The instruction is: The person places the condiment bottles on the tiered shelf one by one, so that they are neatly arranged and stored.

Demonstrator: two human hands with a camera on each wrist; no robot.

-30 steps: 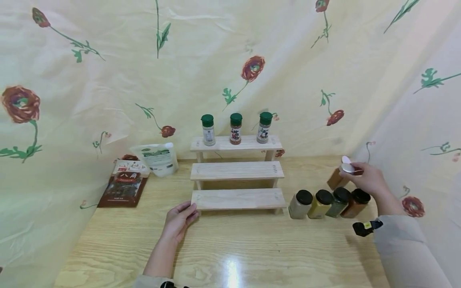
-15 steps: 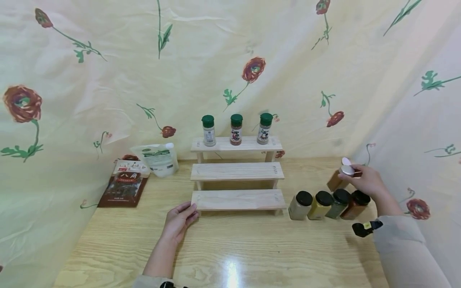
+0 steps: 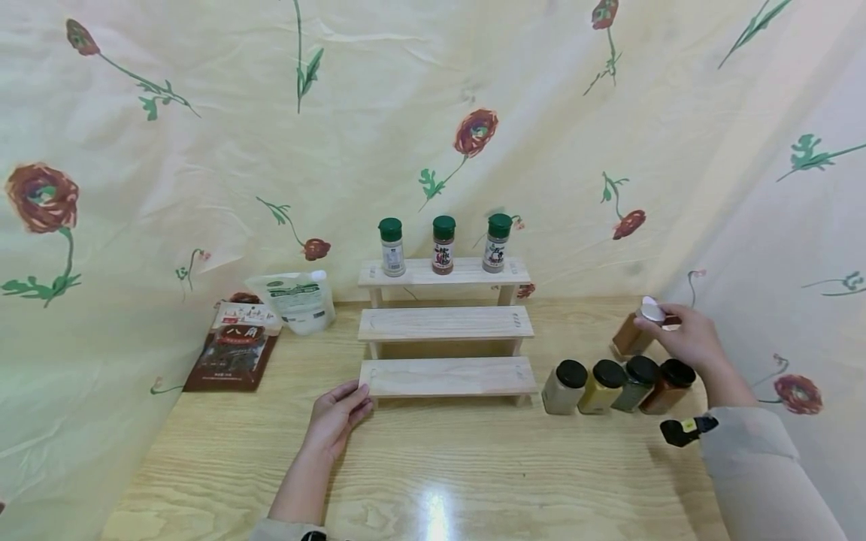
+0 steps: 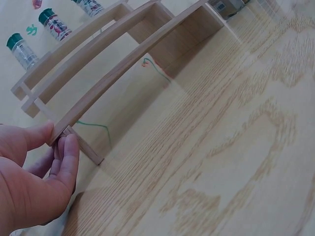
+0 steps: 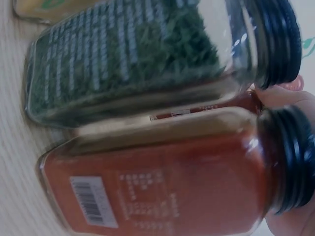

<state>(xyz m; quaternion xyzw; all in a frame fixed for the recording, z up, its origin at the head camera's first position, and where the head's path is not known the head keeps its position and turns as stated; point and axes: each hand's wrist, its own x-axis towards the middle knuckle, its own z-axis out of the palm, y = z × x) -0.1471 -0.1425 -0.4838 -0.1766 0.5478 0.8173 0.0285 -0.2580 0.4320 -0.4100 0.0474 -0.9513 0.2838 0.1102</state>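
Observation:
In the head view, my left hand [image 3: 338,417] pinches the left end of the lowest step of a three-tier wooden shelf [image 3: 446,376], thumb on top and fingers curled beneath. My left fingers [image 4: 69,162] show this grip in the left wrist view. At the right, my right hand [image 3: 693,338] holds a brown spice jar [image 3: 631,336] by its silvery lid [image 3: 651,312]; the jar tilts a little. A pale disc shows just behind that lid. The right wrist view has the held jar mostly hidden behind a green herb jar [image 5: 123,64] and a red powder jar [image 5: 162,182].
Several black-lidded spice jars [image 3: 564,387] stand in a row right of the shelf. Three green-capped shakers [image 3: 443,246] stand on its top step. A brown spice packet [image 3: 233,349] and a white spouted pouch [image 3: 298,300] lean by the left wall. Floral cloth [image 3: 555,150] hangs behind.
My right hand has shifted the brown jar very slightly left, and its silvery lid now covers more of the pale disc behind. My left hand stays on the shelf.

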